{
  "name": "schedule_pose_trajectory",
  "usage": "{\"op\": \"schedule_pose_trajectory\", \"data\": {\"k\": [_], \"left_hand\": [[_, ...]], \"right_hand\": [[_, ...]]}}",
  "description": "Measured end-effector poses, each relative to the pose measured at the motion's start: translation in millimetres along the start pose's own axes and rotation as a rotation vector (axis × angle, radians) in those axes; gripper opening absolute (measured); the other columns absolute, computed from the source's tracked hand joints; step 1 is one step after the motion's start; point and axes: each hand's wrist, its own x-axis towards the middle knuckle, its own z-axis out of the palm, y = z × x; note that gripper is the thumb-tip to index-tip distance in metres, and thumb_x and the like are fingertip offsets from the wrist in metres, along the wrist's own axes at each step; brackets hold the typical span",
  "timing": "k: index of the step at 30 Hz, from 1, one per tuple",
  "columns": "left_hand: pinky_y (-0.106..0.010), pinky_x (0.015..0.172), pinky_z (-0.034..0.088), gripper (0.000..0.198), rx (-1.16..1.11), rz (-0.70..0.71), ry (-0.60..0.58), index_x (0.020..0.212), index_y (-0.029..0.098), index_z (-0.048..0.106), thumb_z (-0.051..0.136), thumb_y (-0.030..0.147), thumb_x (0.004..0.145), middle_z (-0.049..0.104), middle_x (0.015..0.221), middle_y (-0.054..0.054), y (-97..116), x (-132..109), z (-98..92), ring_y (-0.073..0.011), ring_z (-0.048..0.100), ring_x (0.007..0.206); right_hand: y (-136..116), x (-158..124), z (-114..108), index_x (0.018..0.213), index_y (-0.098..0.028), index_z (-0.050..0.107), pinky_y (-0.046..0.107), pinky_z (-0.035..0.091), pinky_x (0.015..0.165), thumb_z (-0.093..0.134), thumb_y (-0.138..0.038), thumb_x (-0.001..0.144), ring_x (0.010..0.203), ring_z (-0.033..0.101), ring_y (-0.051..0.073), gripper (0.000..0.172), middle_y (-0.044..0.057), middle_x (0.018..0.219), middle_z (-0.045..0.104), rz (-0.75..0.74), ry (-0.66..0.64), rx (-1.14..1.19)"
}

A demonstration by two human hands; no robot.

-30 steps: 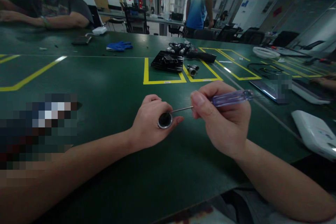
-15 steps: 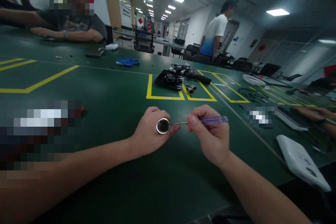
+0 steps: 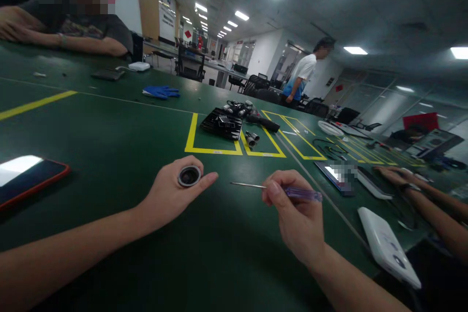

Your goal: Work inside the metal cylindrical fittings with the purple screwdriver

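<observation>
My left hand [image 3: 173, 187] is wrapped round a metal cylinder [image 3: 189, 175], whose round, dark end with a silvery rim faces me; the rest of it is hidden by the fingers. My left thumb points to the right. In my right hand [image 3: 292, 204] is a screwdriver [image 3: 302, 194] with a clear purple handle, pinched near the front of the handle. Its thin metal shaft points left toward the cylinder, with a gap between the tip and my left thumb. Both hands are above the green table [image 3: 204, 253].
Beyond my hands lie a black shiny packet [image 3: 221, 126], small metal cylinders [image 3: 251, 139] and a heap of dark parts [image 3: 239, 108] by yellow tape outlines. A blue glove [image 3: 161, 92] lies farther off. Phones [image 3: 29, 178] and a white device [image 3: 389, 246] flank me. Co-workers' arms [image 3: 413, 187] rest at right.
My hands have moved apart: the left one shifted left with the cylinder, and the screwdriver's shaft came away from it. The view turned to the right. A person in the background moved.
</observation>
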Motion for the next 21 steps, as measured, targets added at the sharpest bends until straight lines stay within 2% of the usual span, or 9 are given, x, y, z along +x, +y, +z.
{"op": "schedule_pose_trajectory", "data": {"k": [3,8,12,15,18,21], "left_hand": [[-0.021,0.045,0.037,0.032,-0.020,-0.066,0.002,0.069,0.019,0.055,0.060,0.050,0.074,0.054,0.060,0.004,-4.4,5.8,-1.8,-0.0102,0.049,0.051],[-0.022,0.045,0.036,0.033,-0.028,-0.117,0.010,0.068,0.019,0.054,0.061,0.051,0.072,0.052,0.059,0.004,-9.0,12.4,-5.0,-0.0107,0.048,0.050],[-0.022,0.047,0.038,0.033,-0.039,-0.192,0.019,0.071,0.020,0.053,0.061,0.052,0.070,0.054,0.063,0.004,-10.4,13.3,-6.6,-0.0124,0.050,0.053],[-0.024,0.048,0.039,0.035,-0.049,-0.244,0.025,0.074,0.020,0.052,0.062,0.053,0.068,0.053,0.064,0.003,-7.0,18.1,-6.3,-0.0137,0.051,0.055],[-0.027,0.055,0.043,0.035,-0.096,-0.243,-0.002,0.081,0.020,0.051,0.061,0.049,0.067,0.056,0.070,0.002,3.1,36.2,-5.6,-0.0167,0.055,0.063],[-0.030,0.062,0.044,0.035,-0.140,-0.183,-0.006,0.087,0.019,0.050,0.060,0.044,0.064,0.056,0.076,0.000,14.8,66.8,-2.4,-0.0185,0.055,0.069]], "right_hand": [[5.9,11.9,-2.1,0.079,-0.021,0.061,0.022,0.041,0.057,0.061,-0.021,0.084,0.064,0.051,0.009,0.005,-0.003,0.071,0.057,-0.011,-0.017,-0.054],[16.1,21.2,1.3,0.091,-0.023,0.064,0.022,0.048,0.060,0.055,-0.024,0.087,0.070,0.060,0.010,0.010,0.000,0.080,0.066,0.092,-0.074,-0.086],[24.9,18.4,-1.6,0.093,-0.023,0.065,0.025,0.049,0.066,0.050,-0.019,0.090,0.075,0.061,0.011,0.016,0.001,0.086,0.067,-0.037,-0.101,-0.248],[37.5,18.7,-4.5,0.097,-0.021,0.062,0.030,0.050,0.074,0.049,-0.016,0.089,0.083,0.061,0.014,0.017,0.003,0.088,0.066,-0.215,-0.098,-0.409],[50.8,21.3,-4.2,0.098,-0.020,0.061,0.033,0.050,0.077,0.049,-0.016,0.088,0.086,0.061,0.016,0.016,0.005,0.089,0.064,-0.269,-0.074,-0.472],[58.2,24.4,-3.5,0.098,-0.020,0.060,0.034,0.050,0.078,0.048,-0.014,0.087,0.088,0.060,0.017,0.017,0.006,0.091,0.063,-0.313,-0.021,-0.540]]}}
